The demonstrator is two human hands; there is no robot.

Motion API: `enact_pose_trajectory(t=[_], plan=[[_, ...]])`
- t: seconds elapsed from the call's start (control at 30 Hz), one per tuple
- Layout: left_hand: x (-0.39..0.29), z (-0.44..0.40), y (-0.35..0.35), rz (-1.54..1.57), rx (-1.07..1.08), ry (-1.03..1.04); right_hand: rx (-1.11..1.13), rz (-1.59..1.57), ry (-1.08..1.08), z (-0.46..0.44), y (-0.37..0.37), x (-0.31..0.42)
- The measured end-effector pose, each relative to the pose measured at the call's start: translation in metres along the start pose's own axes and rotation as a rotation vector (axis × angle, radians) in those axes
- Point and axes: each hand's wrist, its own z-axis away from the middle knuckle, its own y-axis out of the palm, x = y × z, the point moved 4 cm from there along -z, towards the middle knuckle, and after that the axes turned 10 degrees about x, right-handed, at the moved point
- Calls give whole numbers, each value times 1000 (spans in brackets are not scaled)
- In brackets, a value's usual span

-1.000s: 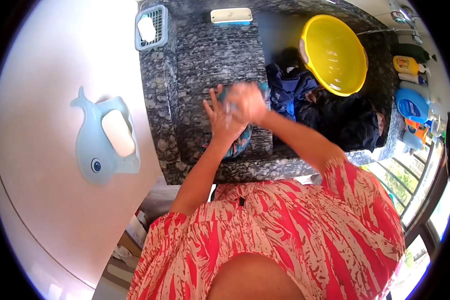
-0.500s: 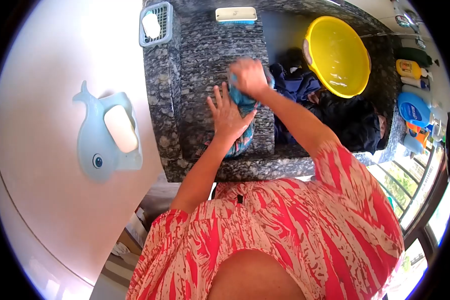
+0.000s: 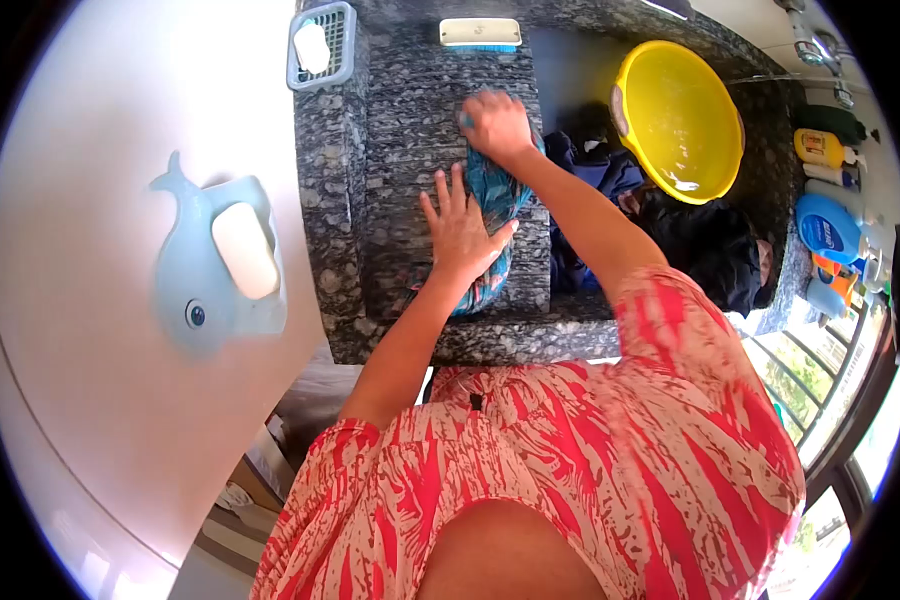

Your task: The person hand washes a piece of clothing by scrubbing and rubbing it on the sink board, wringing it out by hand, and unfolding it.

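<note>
A wet teal patterned cloth point(image 3: 492, 190) lies bunched lengthwise on the ridged dark stone washboard point(image 3: 395, 150). My left hand point(image 3: 460, 235) presses flat on its nearer part, fingers spread, thumb out to the right. Farther up, my right hand point(image 3: 497, 125) is closed in a fist over the cloth's far end, slightly blurred, with a bit of teal showing at its left side. Dark wet clothes point(image 3: 705, 245) are heaped in the basin just right of the washboard.
A yellow tub point(image 3: 680, 120) leans in the basin under a tap point(image 3: 820, 50). A scrub brush point(image 3: 480, 33) lies at the far edge. Soap sits in a grey basket point(image 3: 342, 50) and a blue whale dish point(image 3: 185, 270). Bottles point(image 3: 828, 228) line the right ledge.
My right fist has shifted slightly away from me, and more of the cloth shows stretched between my hands. The left hand stays pressed in place.
</note>
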Motion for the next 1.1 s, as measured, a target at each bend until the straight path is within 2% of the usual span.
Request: enact_pose_trajectory(t=[0.1, 0.17, 0.2, 0.3, 0.33, 0.37, 0.43, 0.5, 0.53, 0.57, 0.63, 0.67, 0.77, 0.8, 0.83, 0.9, 0.93, 0.97, 1.0, 1.1], plan=[[1, -10, -3, 39, 13, 21, 21, -34, 184, -22, 2, -3], [10, -8, -6, 187, 44, 56, 259, -449, 497, -16, -8, -14], [18, -8, 2, 326, -149, 75, 374, -662, 652, -11, -23, -11], [3, 20, -16, 1587, 160, -243, 189, -1347, 855, 9, -73, -1], [-1, 24, -9, 1925, 274, -213, 252, -1520, 758, 15, -79, 1], [-9, 23, -5, 2312, 498, -280, 268, -1643, 654, 24, -87, 8], [-18, 11, -18, 2491, 572, -331, 306, -1877, 420, 51, -123, 41], [-13, -22, -25, 2464, 272, -133, 358, -1671, 176, 79, -148, 48], [-19, -32, -42, 2377, 406, -22, 315, -1571, 186, 92, -153, 40], [-21, -39, -58, 2335, 339, 95, 165, -1690, 210, 101, -153, 34], [-39, -25, -103, 2141, 205, 116, 22, -1985, 318, 108, -143, 11], [-41, -27, -109, 2071, 222, 268, -4, -1916, 523, 110, -132, -3], [-29, -16, -107, 1834, 143, 399, 148, -1484, 652, 90, -72, -16], [-29, -14, -93, 1716, 131, 402, 228, -1670, 542, 85, -74, -7], [-25, -11, -80, 1684, 111, 346, 177, -1669, 607, 79, -68, -4], [-7, -14, -30, 1700, 113, 26, 249, -1562, 630, 79, -72, 5], [9, -17, 4, 1688, 174, -6, 373, -1398, 670, 83, -56, 3], [17, -16, 22, 1665, 224, -29, 480, -1178, 579, 86, -57, 8], [15, 4, 16, 1597, 268, -143, 461, -974, 540, 93, -48, 10], [36, 5, 56, 1442, 147, -265, 323, -542, 440, 127, -16, 32]])
